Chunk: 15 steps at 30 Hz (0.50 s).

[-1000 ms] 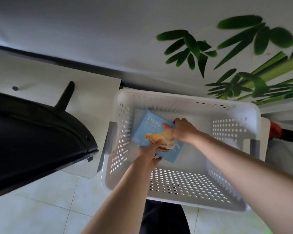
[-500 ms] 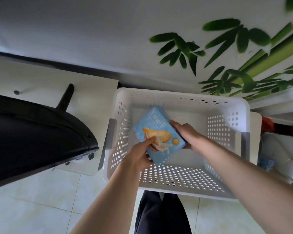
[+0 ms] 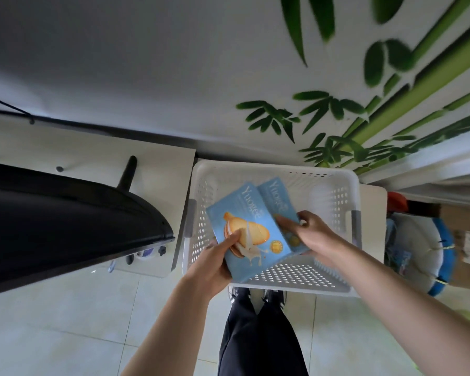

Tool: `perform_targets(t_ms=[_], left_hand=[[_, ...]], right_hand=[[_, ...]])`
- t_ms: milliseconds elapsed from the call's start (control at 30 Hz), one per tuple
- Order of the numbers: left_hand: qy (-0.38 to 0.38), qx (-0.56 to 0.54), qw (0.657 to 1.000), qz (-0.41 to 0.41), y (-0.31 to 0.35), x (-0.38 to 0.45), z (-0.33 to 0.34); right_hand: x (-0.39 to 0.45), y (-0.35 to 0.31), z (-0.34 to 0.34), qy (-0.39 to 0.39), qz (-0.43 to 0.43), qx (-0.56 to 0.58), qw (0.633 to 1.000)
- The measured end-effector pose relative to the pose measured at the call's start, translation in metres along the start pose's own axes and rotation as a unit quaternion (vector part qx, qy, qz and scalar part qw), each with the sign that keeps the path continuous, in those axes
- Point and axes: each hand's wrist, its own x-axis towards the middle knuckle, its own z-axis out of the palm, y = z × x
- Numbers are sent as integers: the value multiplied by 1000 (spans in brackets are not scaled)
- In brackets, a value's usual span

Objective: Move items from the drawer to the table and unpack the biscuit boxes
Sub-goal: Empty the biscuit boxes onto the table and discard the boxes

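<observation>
Two light-blue biscuit boxes (image 3: 248,229) (image 3: 281,204), overlapping, tilted, held above white perforated drawer (image 3: 334,196).

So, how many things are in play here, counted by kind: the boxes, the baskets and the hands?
Blue biscuit boxes: 2, the front box in the left hand, the back box in the right hand
White perforated basket: 1
Hands: 2
Total: 5

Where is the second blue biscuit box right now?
In the head view, the second box sits centre-right above the white basket, gripped by the right hand and partly tucked behind the front box.
</observation>
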Motion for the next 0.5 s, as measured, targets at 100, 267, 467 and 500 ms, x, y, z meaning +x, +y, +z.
perform_targets(t_ms=[100,267,467,500], left_hand=[[-32,10,998,48,7,-32,7],[-42,34,993,102,27,-87,29],[-37,43,990,129,45,-148,48],[-31,46,990,133,47,-158,50]], right_hand=[[-33,-10,-8,4,-3,45,999],[-96,-34,-18,25,-21,46,998],[-159,-55,-30,45,-43,64,996],[-169,-58,-31,48,-44,65,996]])
